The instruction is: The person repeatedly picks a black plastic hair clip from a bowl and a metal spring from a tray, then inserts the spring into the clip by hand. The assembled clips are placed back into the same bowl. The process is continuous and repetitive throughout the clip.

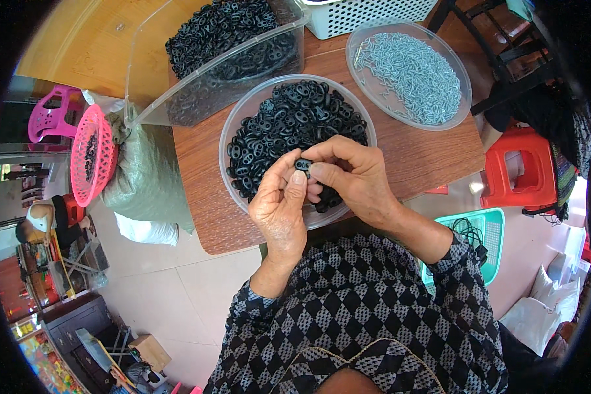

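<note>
Both hands pinching black piece, kinda blocking parts bowl; screw tray far right, clear bin far left.

Bare L hand & bare R hand were close tog., thumbs + index fingers pinched; L forearm ran fwd, R forearm slanted fwd-left.
</note>
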Available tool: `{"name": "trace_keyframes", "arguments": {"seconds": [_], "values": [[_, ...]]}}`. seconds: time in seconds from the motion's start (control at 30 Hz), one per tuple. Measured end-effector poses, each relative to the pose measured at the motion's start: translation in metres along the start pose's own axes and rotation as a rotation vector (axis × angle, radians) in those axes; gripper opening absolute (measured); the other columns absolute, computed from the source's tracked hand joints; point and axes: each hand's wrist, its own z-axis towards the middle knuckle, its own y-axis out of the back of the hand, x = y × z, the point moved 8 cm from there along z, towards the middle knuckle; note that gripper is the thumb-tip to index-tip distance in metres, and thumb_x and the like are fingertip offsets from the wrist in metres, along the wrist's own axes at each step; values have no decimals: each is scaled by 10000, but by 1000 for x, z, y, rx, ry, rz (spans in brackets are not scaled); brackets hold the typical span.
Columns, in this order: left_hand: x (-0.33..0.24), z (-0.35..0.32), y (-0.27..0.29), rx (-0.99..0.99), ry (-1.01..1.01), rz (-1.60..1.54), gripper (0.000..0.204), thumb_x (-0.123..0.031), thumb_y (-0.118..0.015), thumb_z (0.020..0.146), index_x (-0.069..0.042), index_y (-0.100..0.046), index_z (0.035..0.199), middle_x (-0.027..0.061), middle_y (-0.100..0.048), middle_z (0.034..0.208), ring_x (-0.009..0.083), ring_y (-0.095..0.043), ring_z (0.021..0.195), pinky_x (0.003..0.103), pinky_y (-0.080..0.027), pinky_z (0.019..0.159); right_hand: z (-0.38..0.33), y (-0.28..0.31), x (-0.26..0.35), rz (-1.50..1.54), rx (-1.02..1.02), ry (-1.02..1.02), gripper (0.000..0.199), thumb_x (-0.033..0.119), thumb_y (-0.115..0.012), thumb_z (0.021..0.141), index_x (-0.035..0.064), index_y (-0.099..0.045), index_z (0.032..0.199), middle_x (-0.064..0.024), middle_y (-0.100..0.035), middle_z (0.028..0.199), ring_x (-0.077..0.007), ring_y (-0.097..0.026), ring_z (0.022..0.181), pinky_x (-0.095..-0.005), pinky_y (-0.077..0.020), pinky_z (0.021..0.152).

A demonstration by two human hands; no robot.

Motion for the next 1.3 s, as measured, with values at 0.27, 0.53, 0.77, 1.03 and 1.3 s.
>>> {"name": "trace_keyframes", "arguments": {"seconds": [0.27,0.53,0.77,1.03,1.3], "values": [[-1,1,4,-72,-11,-12,252,-60,-540,898,44,-566,1126,53,-613,888,69,-553,720,192,-484,636,-6,-5,27,-425,-3,261,246,1,-658,704,27,-611,944,-51,-528,782,-158,-498,718,-272,-423,592],[-7,-4,4,-91,-61,41,229,-65,-576,875,55,-601,1069,86,-635,997,76,-535,762,190,-438,660,-11,-4,28,-466,-49,388,261,-16,-666,672,10,-606,924,-63,-535,753,-190,-492,690,-301,-419,597],[-11,-4,3,-63,-152,84,229,-75,-596,864,55,-607,1053,90,-636,1001,70,-527,767,196,-438,680,-13,-1,30,-432,-61,414,244,-5,-679,669,-1,-609,903,-65,-541,737,-183,-494,661,-296,-422,577],[-12,-7,2,-31,-196,58,236,-117,-621,854,52,-606,1017,72,-626,940,68,-512,748,197,-435,686,-16,-1,38,-434,-43,491,215,6,-679,674,1,-615,879,-67,-552,738,-186,-498,656,-297,-427,574],[-9,-8,2,-76,-207,15,249,-150,-614,862,49,-591,1009,78,-614,923,94,-546,793,216,-464,732,-19,-6,47,-504,-33,522,242,28,-677,687,-1,-596,914,-80,-561,770,-208,-502,679,-317,-427,593]]}}
